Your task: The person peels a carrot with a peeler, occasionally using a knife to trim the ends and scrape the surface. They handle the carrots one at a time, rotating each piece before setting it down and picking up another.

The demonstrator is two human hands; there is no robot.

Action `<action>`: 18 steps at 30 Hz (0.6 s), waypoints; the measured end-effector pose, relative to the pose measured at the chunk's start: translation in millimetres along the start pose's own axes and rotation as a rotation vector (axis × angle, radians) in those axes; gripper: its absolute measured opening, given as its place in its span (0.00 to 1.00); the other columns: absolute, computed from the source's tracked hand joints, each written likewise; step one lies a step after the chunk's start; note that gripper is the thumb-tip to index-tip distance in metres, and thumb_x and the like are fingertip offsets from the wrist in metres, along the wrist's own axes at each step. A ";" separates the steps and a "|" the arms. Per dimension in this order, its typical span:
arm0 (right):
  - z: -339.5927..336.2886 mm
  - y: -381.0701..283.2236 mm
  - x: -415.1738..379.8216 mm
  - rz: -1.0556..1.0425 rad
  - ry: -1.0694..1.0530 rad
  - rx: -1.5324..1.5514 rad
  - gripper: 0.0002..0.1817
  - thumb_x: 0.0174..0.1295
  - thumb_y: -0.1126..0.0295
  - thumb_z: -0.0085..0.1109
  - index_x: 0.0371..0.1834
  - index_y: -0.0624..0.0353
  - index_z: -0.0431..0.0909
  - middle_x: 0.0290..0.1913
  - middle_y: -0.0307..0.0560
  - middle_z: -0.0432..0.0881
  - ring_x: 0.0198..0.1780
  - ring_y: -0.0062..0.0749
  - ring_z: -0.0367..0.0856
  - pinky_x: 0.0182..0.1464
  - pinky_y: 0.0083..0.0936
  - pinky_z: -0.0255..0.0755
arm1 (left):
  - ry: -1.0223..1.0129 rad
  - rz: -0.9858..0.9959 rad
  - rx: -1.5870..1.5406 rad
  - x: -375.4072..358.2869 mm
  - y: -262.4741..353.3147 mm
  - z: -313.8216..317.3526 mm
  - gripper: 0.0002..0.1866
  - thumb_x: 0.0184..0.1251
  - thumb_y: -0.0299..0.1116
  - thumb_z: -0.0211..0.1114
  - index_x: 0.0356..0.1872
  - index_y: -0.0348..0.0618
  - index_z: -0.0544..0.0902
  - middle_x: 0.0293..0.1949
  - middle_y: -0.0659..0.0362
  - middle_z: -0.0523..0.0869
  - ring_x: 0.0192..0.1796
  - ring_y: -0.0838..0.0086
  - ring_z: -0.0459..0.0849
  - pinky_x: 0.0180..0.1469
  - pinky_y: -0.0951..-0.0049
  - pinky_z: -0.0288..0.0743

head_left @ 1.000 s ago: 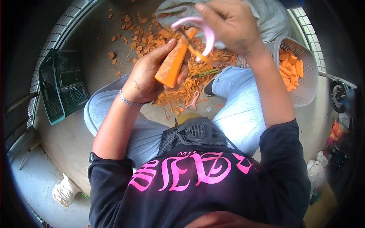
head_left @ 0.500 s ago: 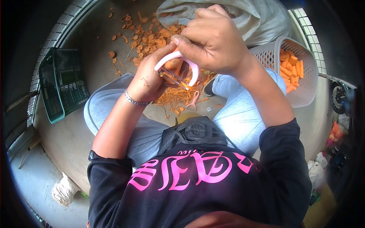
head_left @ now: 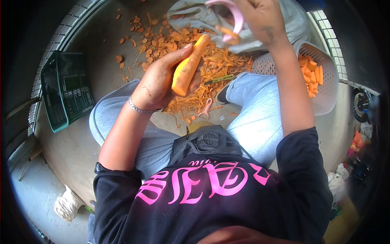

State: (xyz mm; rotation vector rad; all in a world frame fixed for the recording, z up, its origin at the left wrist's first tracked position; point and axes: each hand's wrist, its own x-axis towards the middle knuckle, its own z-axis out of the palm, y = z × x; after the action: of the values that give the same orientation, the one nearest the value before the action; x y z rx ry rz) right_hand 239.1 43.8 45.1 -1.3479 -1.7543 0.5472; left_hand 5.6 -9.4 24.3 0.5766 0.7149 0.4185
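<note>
My left hand (head_left: 156, 83) grips an orange carrot (head_left: 188, 67) by its thick lower end, the tip pointing up and away from me. Raised near the top of the view, my right hand (head_left: 262, 18) holds a pink Y-shaped peeler (head_left: 232, 20) with a strip of peel hanging from the blade. The peeler is clear of the carrot, above and to its right. Below both hands lies a heap of carrot peelings (head_left: 207, 77) on the floor between my knees.
A white plastic basket (head_left: 327, 87) with peeled carrot pieces stands at the right. A grey sack (head_left: 284, 20) lies behind it. A green crate (head_left: 65, 91) sits at the left. A second pink peeler (head_left: 206, 109) and a green-handled tool (head_left: 221, 78) lie among the peelings.
Half a second ago my right hand drew the peeler along the carrot near my left hand. It has since swung up and away, carrying a strip of peel; the carrot shows again.
</note>
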 end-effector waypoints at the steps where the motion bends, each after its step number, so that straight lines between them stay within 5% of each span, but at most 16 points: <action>1: 3.4 -5.7 -2.7 -0.155 -0.025 -0.061 0.16 0.60 0.68 0.59 0.17 0.65 0.75 0.15 0.49 0.76 0.14 0.39 0.69 0.21 0.35 0.63 | -0.052 -0.015 -0.054 2.2 -0.8 -8.9 0.22 0.78 0.48 0.42 0.45 0.38 0.73 0.27 0.61 0.74 0.19 0.80 0.67 0.19 0.80 0.61; 4: 12.7 -21.4 -12.6 -0.443 -0.116 -0.165 0.15 0.60 0.66 0.59 0.18 0.62 0.77 0.16 0.45 0.75 0.18 0.37 0.68 0.27 0.34 0.62 | 0.077 0.029 -0.085 0.7 -0.8 0.5 0.21 0.77 0.50 0.44 0.40 0.43 0.75 0.23 0.62 0.74 0.21 0.80 0.69 0.20 0.80 0.58; 8: 23.3 -40.4 -29.0 -0.453 -0.210 -0.161 0.12 0.61 0.63 0.60 0.21 0.54 0.80 0.18 0.37 0.74 0.24 0.34 0.67 0.37 0.30 0.59 | 0.393 0.006 -0.121 3.9 1.0 19.0 0.20 0.77 0.49 0.46 0.34 0.45 0.77 0.19 0.65 0.71 0.22 0.80 0.68 0.21 0.79 0.57; 14: 27.1 -45.2 -32.4 -0.469 -0.221 -0.180 0.12 0.60 0.63 0.60 0.21 0.54 0.80 0.18 0.37 0.74 0.25 0.34 0.68 0.37 0.29 0.59 | 0.265 0.181 0.141 3.3 -11.3 4.6 0.20 0.77 0.47 0.47 0.32 0.43 0.78 0.24 0.65 0.75 0.25 0.79 0.72 0.25 0.77 0.64; 17: 28.7 -44.0 -32.8 -0.485 -0.210 -0.191 0.12 0.60 0.62 0.60 0.20 0.54 0.80 0.18 0.37 0.74 0.24 0.34 0.68 0.37 0.29 0.59 | 0.400 0.110 -0.025 1.6 -4.7 20.9 0.21 0.77 0.47 0.48 0.33 0.42 0.79 0.25 0.64 0.76 0.27 0.78 0.75 0.28 0.77 0.67; 18: 29.3 -43.3 -32.2 -0.497 -0.207 -0.192 0.13 0.60 0.62 0.60 0.20 0.54 0.80 0.18 0.37 0.74 0.24 0.34 0.67 0.37 0.29 0.59 | 0.307 0.141 0.025 1.7 -8.8 11.1 0.18 0.77 0.45 0.49 0.39 0.40 0.78 0.29 0.62 0.77 0.29 0.78 0.76 0.29 0.77 0.70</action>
State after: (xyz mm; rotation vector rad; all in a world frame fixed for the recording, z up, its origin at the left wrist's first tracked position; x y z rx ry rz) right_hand 192.8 3.8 50.2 -0.9440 -2.2626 0.2497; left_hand 16.0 -19.1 24.8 0.5943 0.9769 0.6382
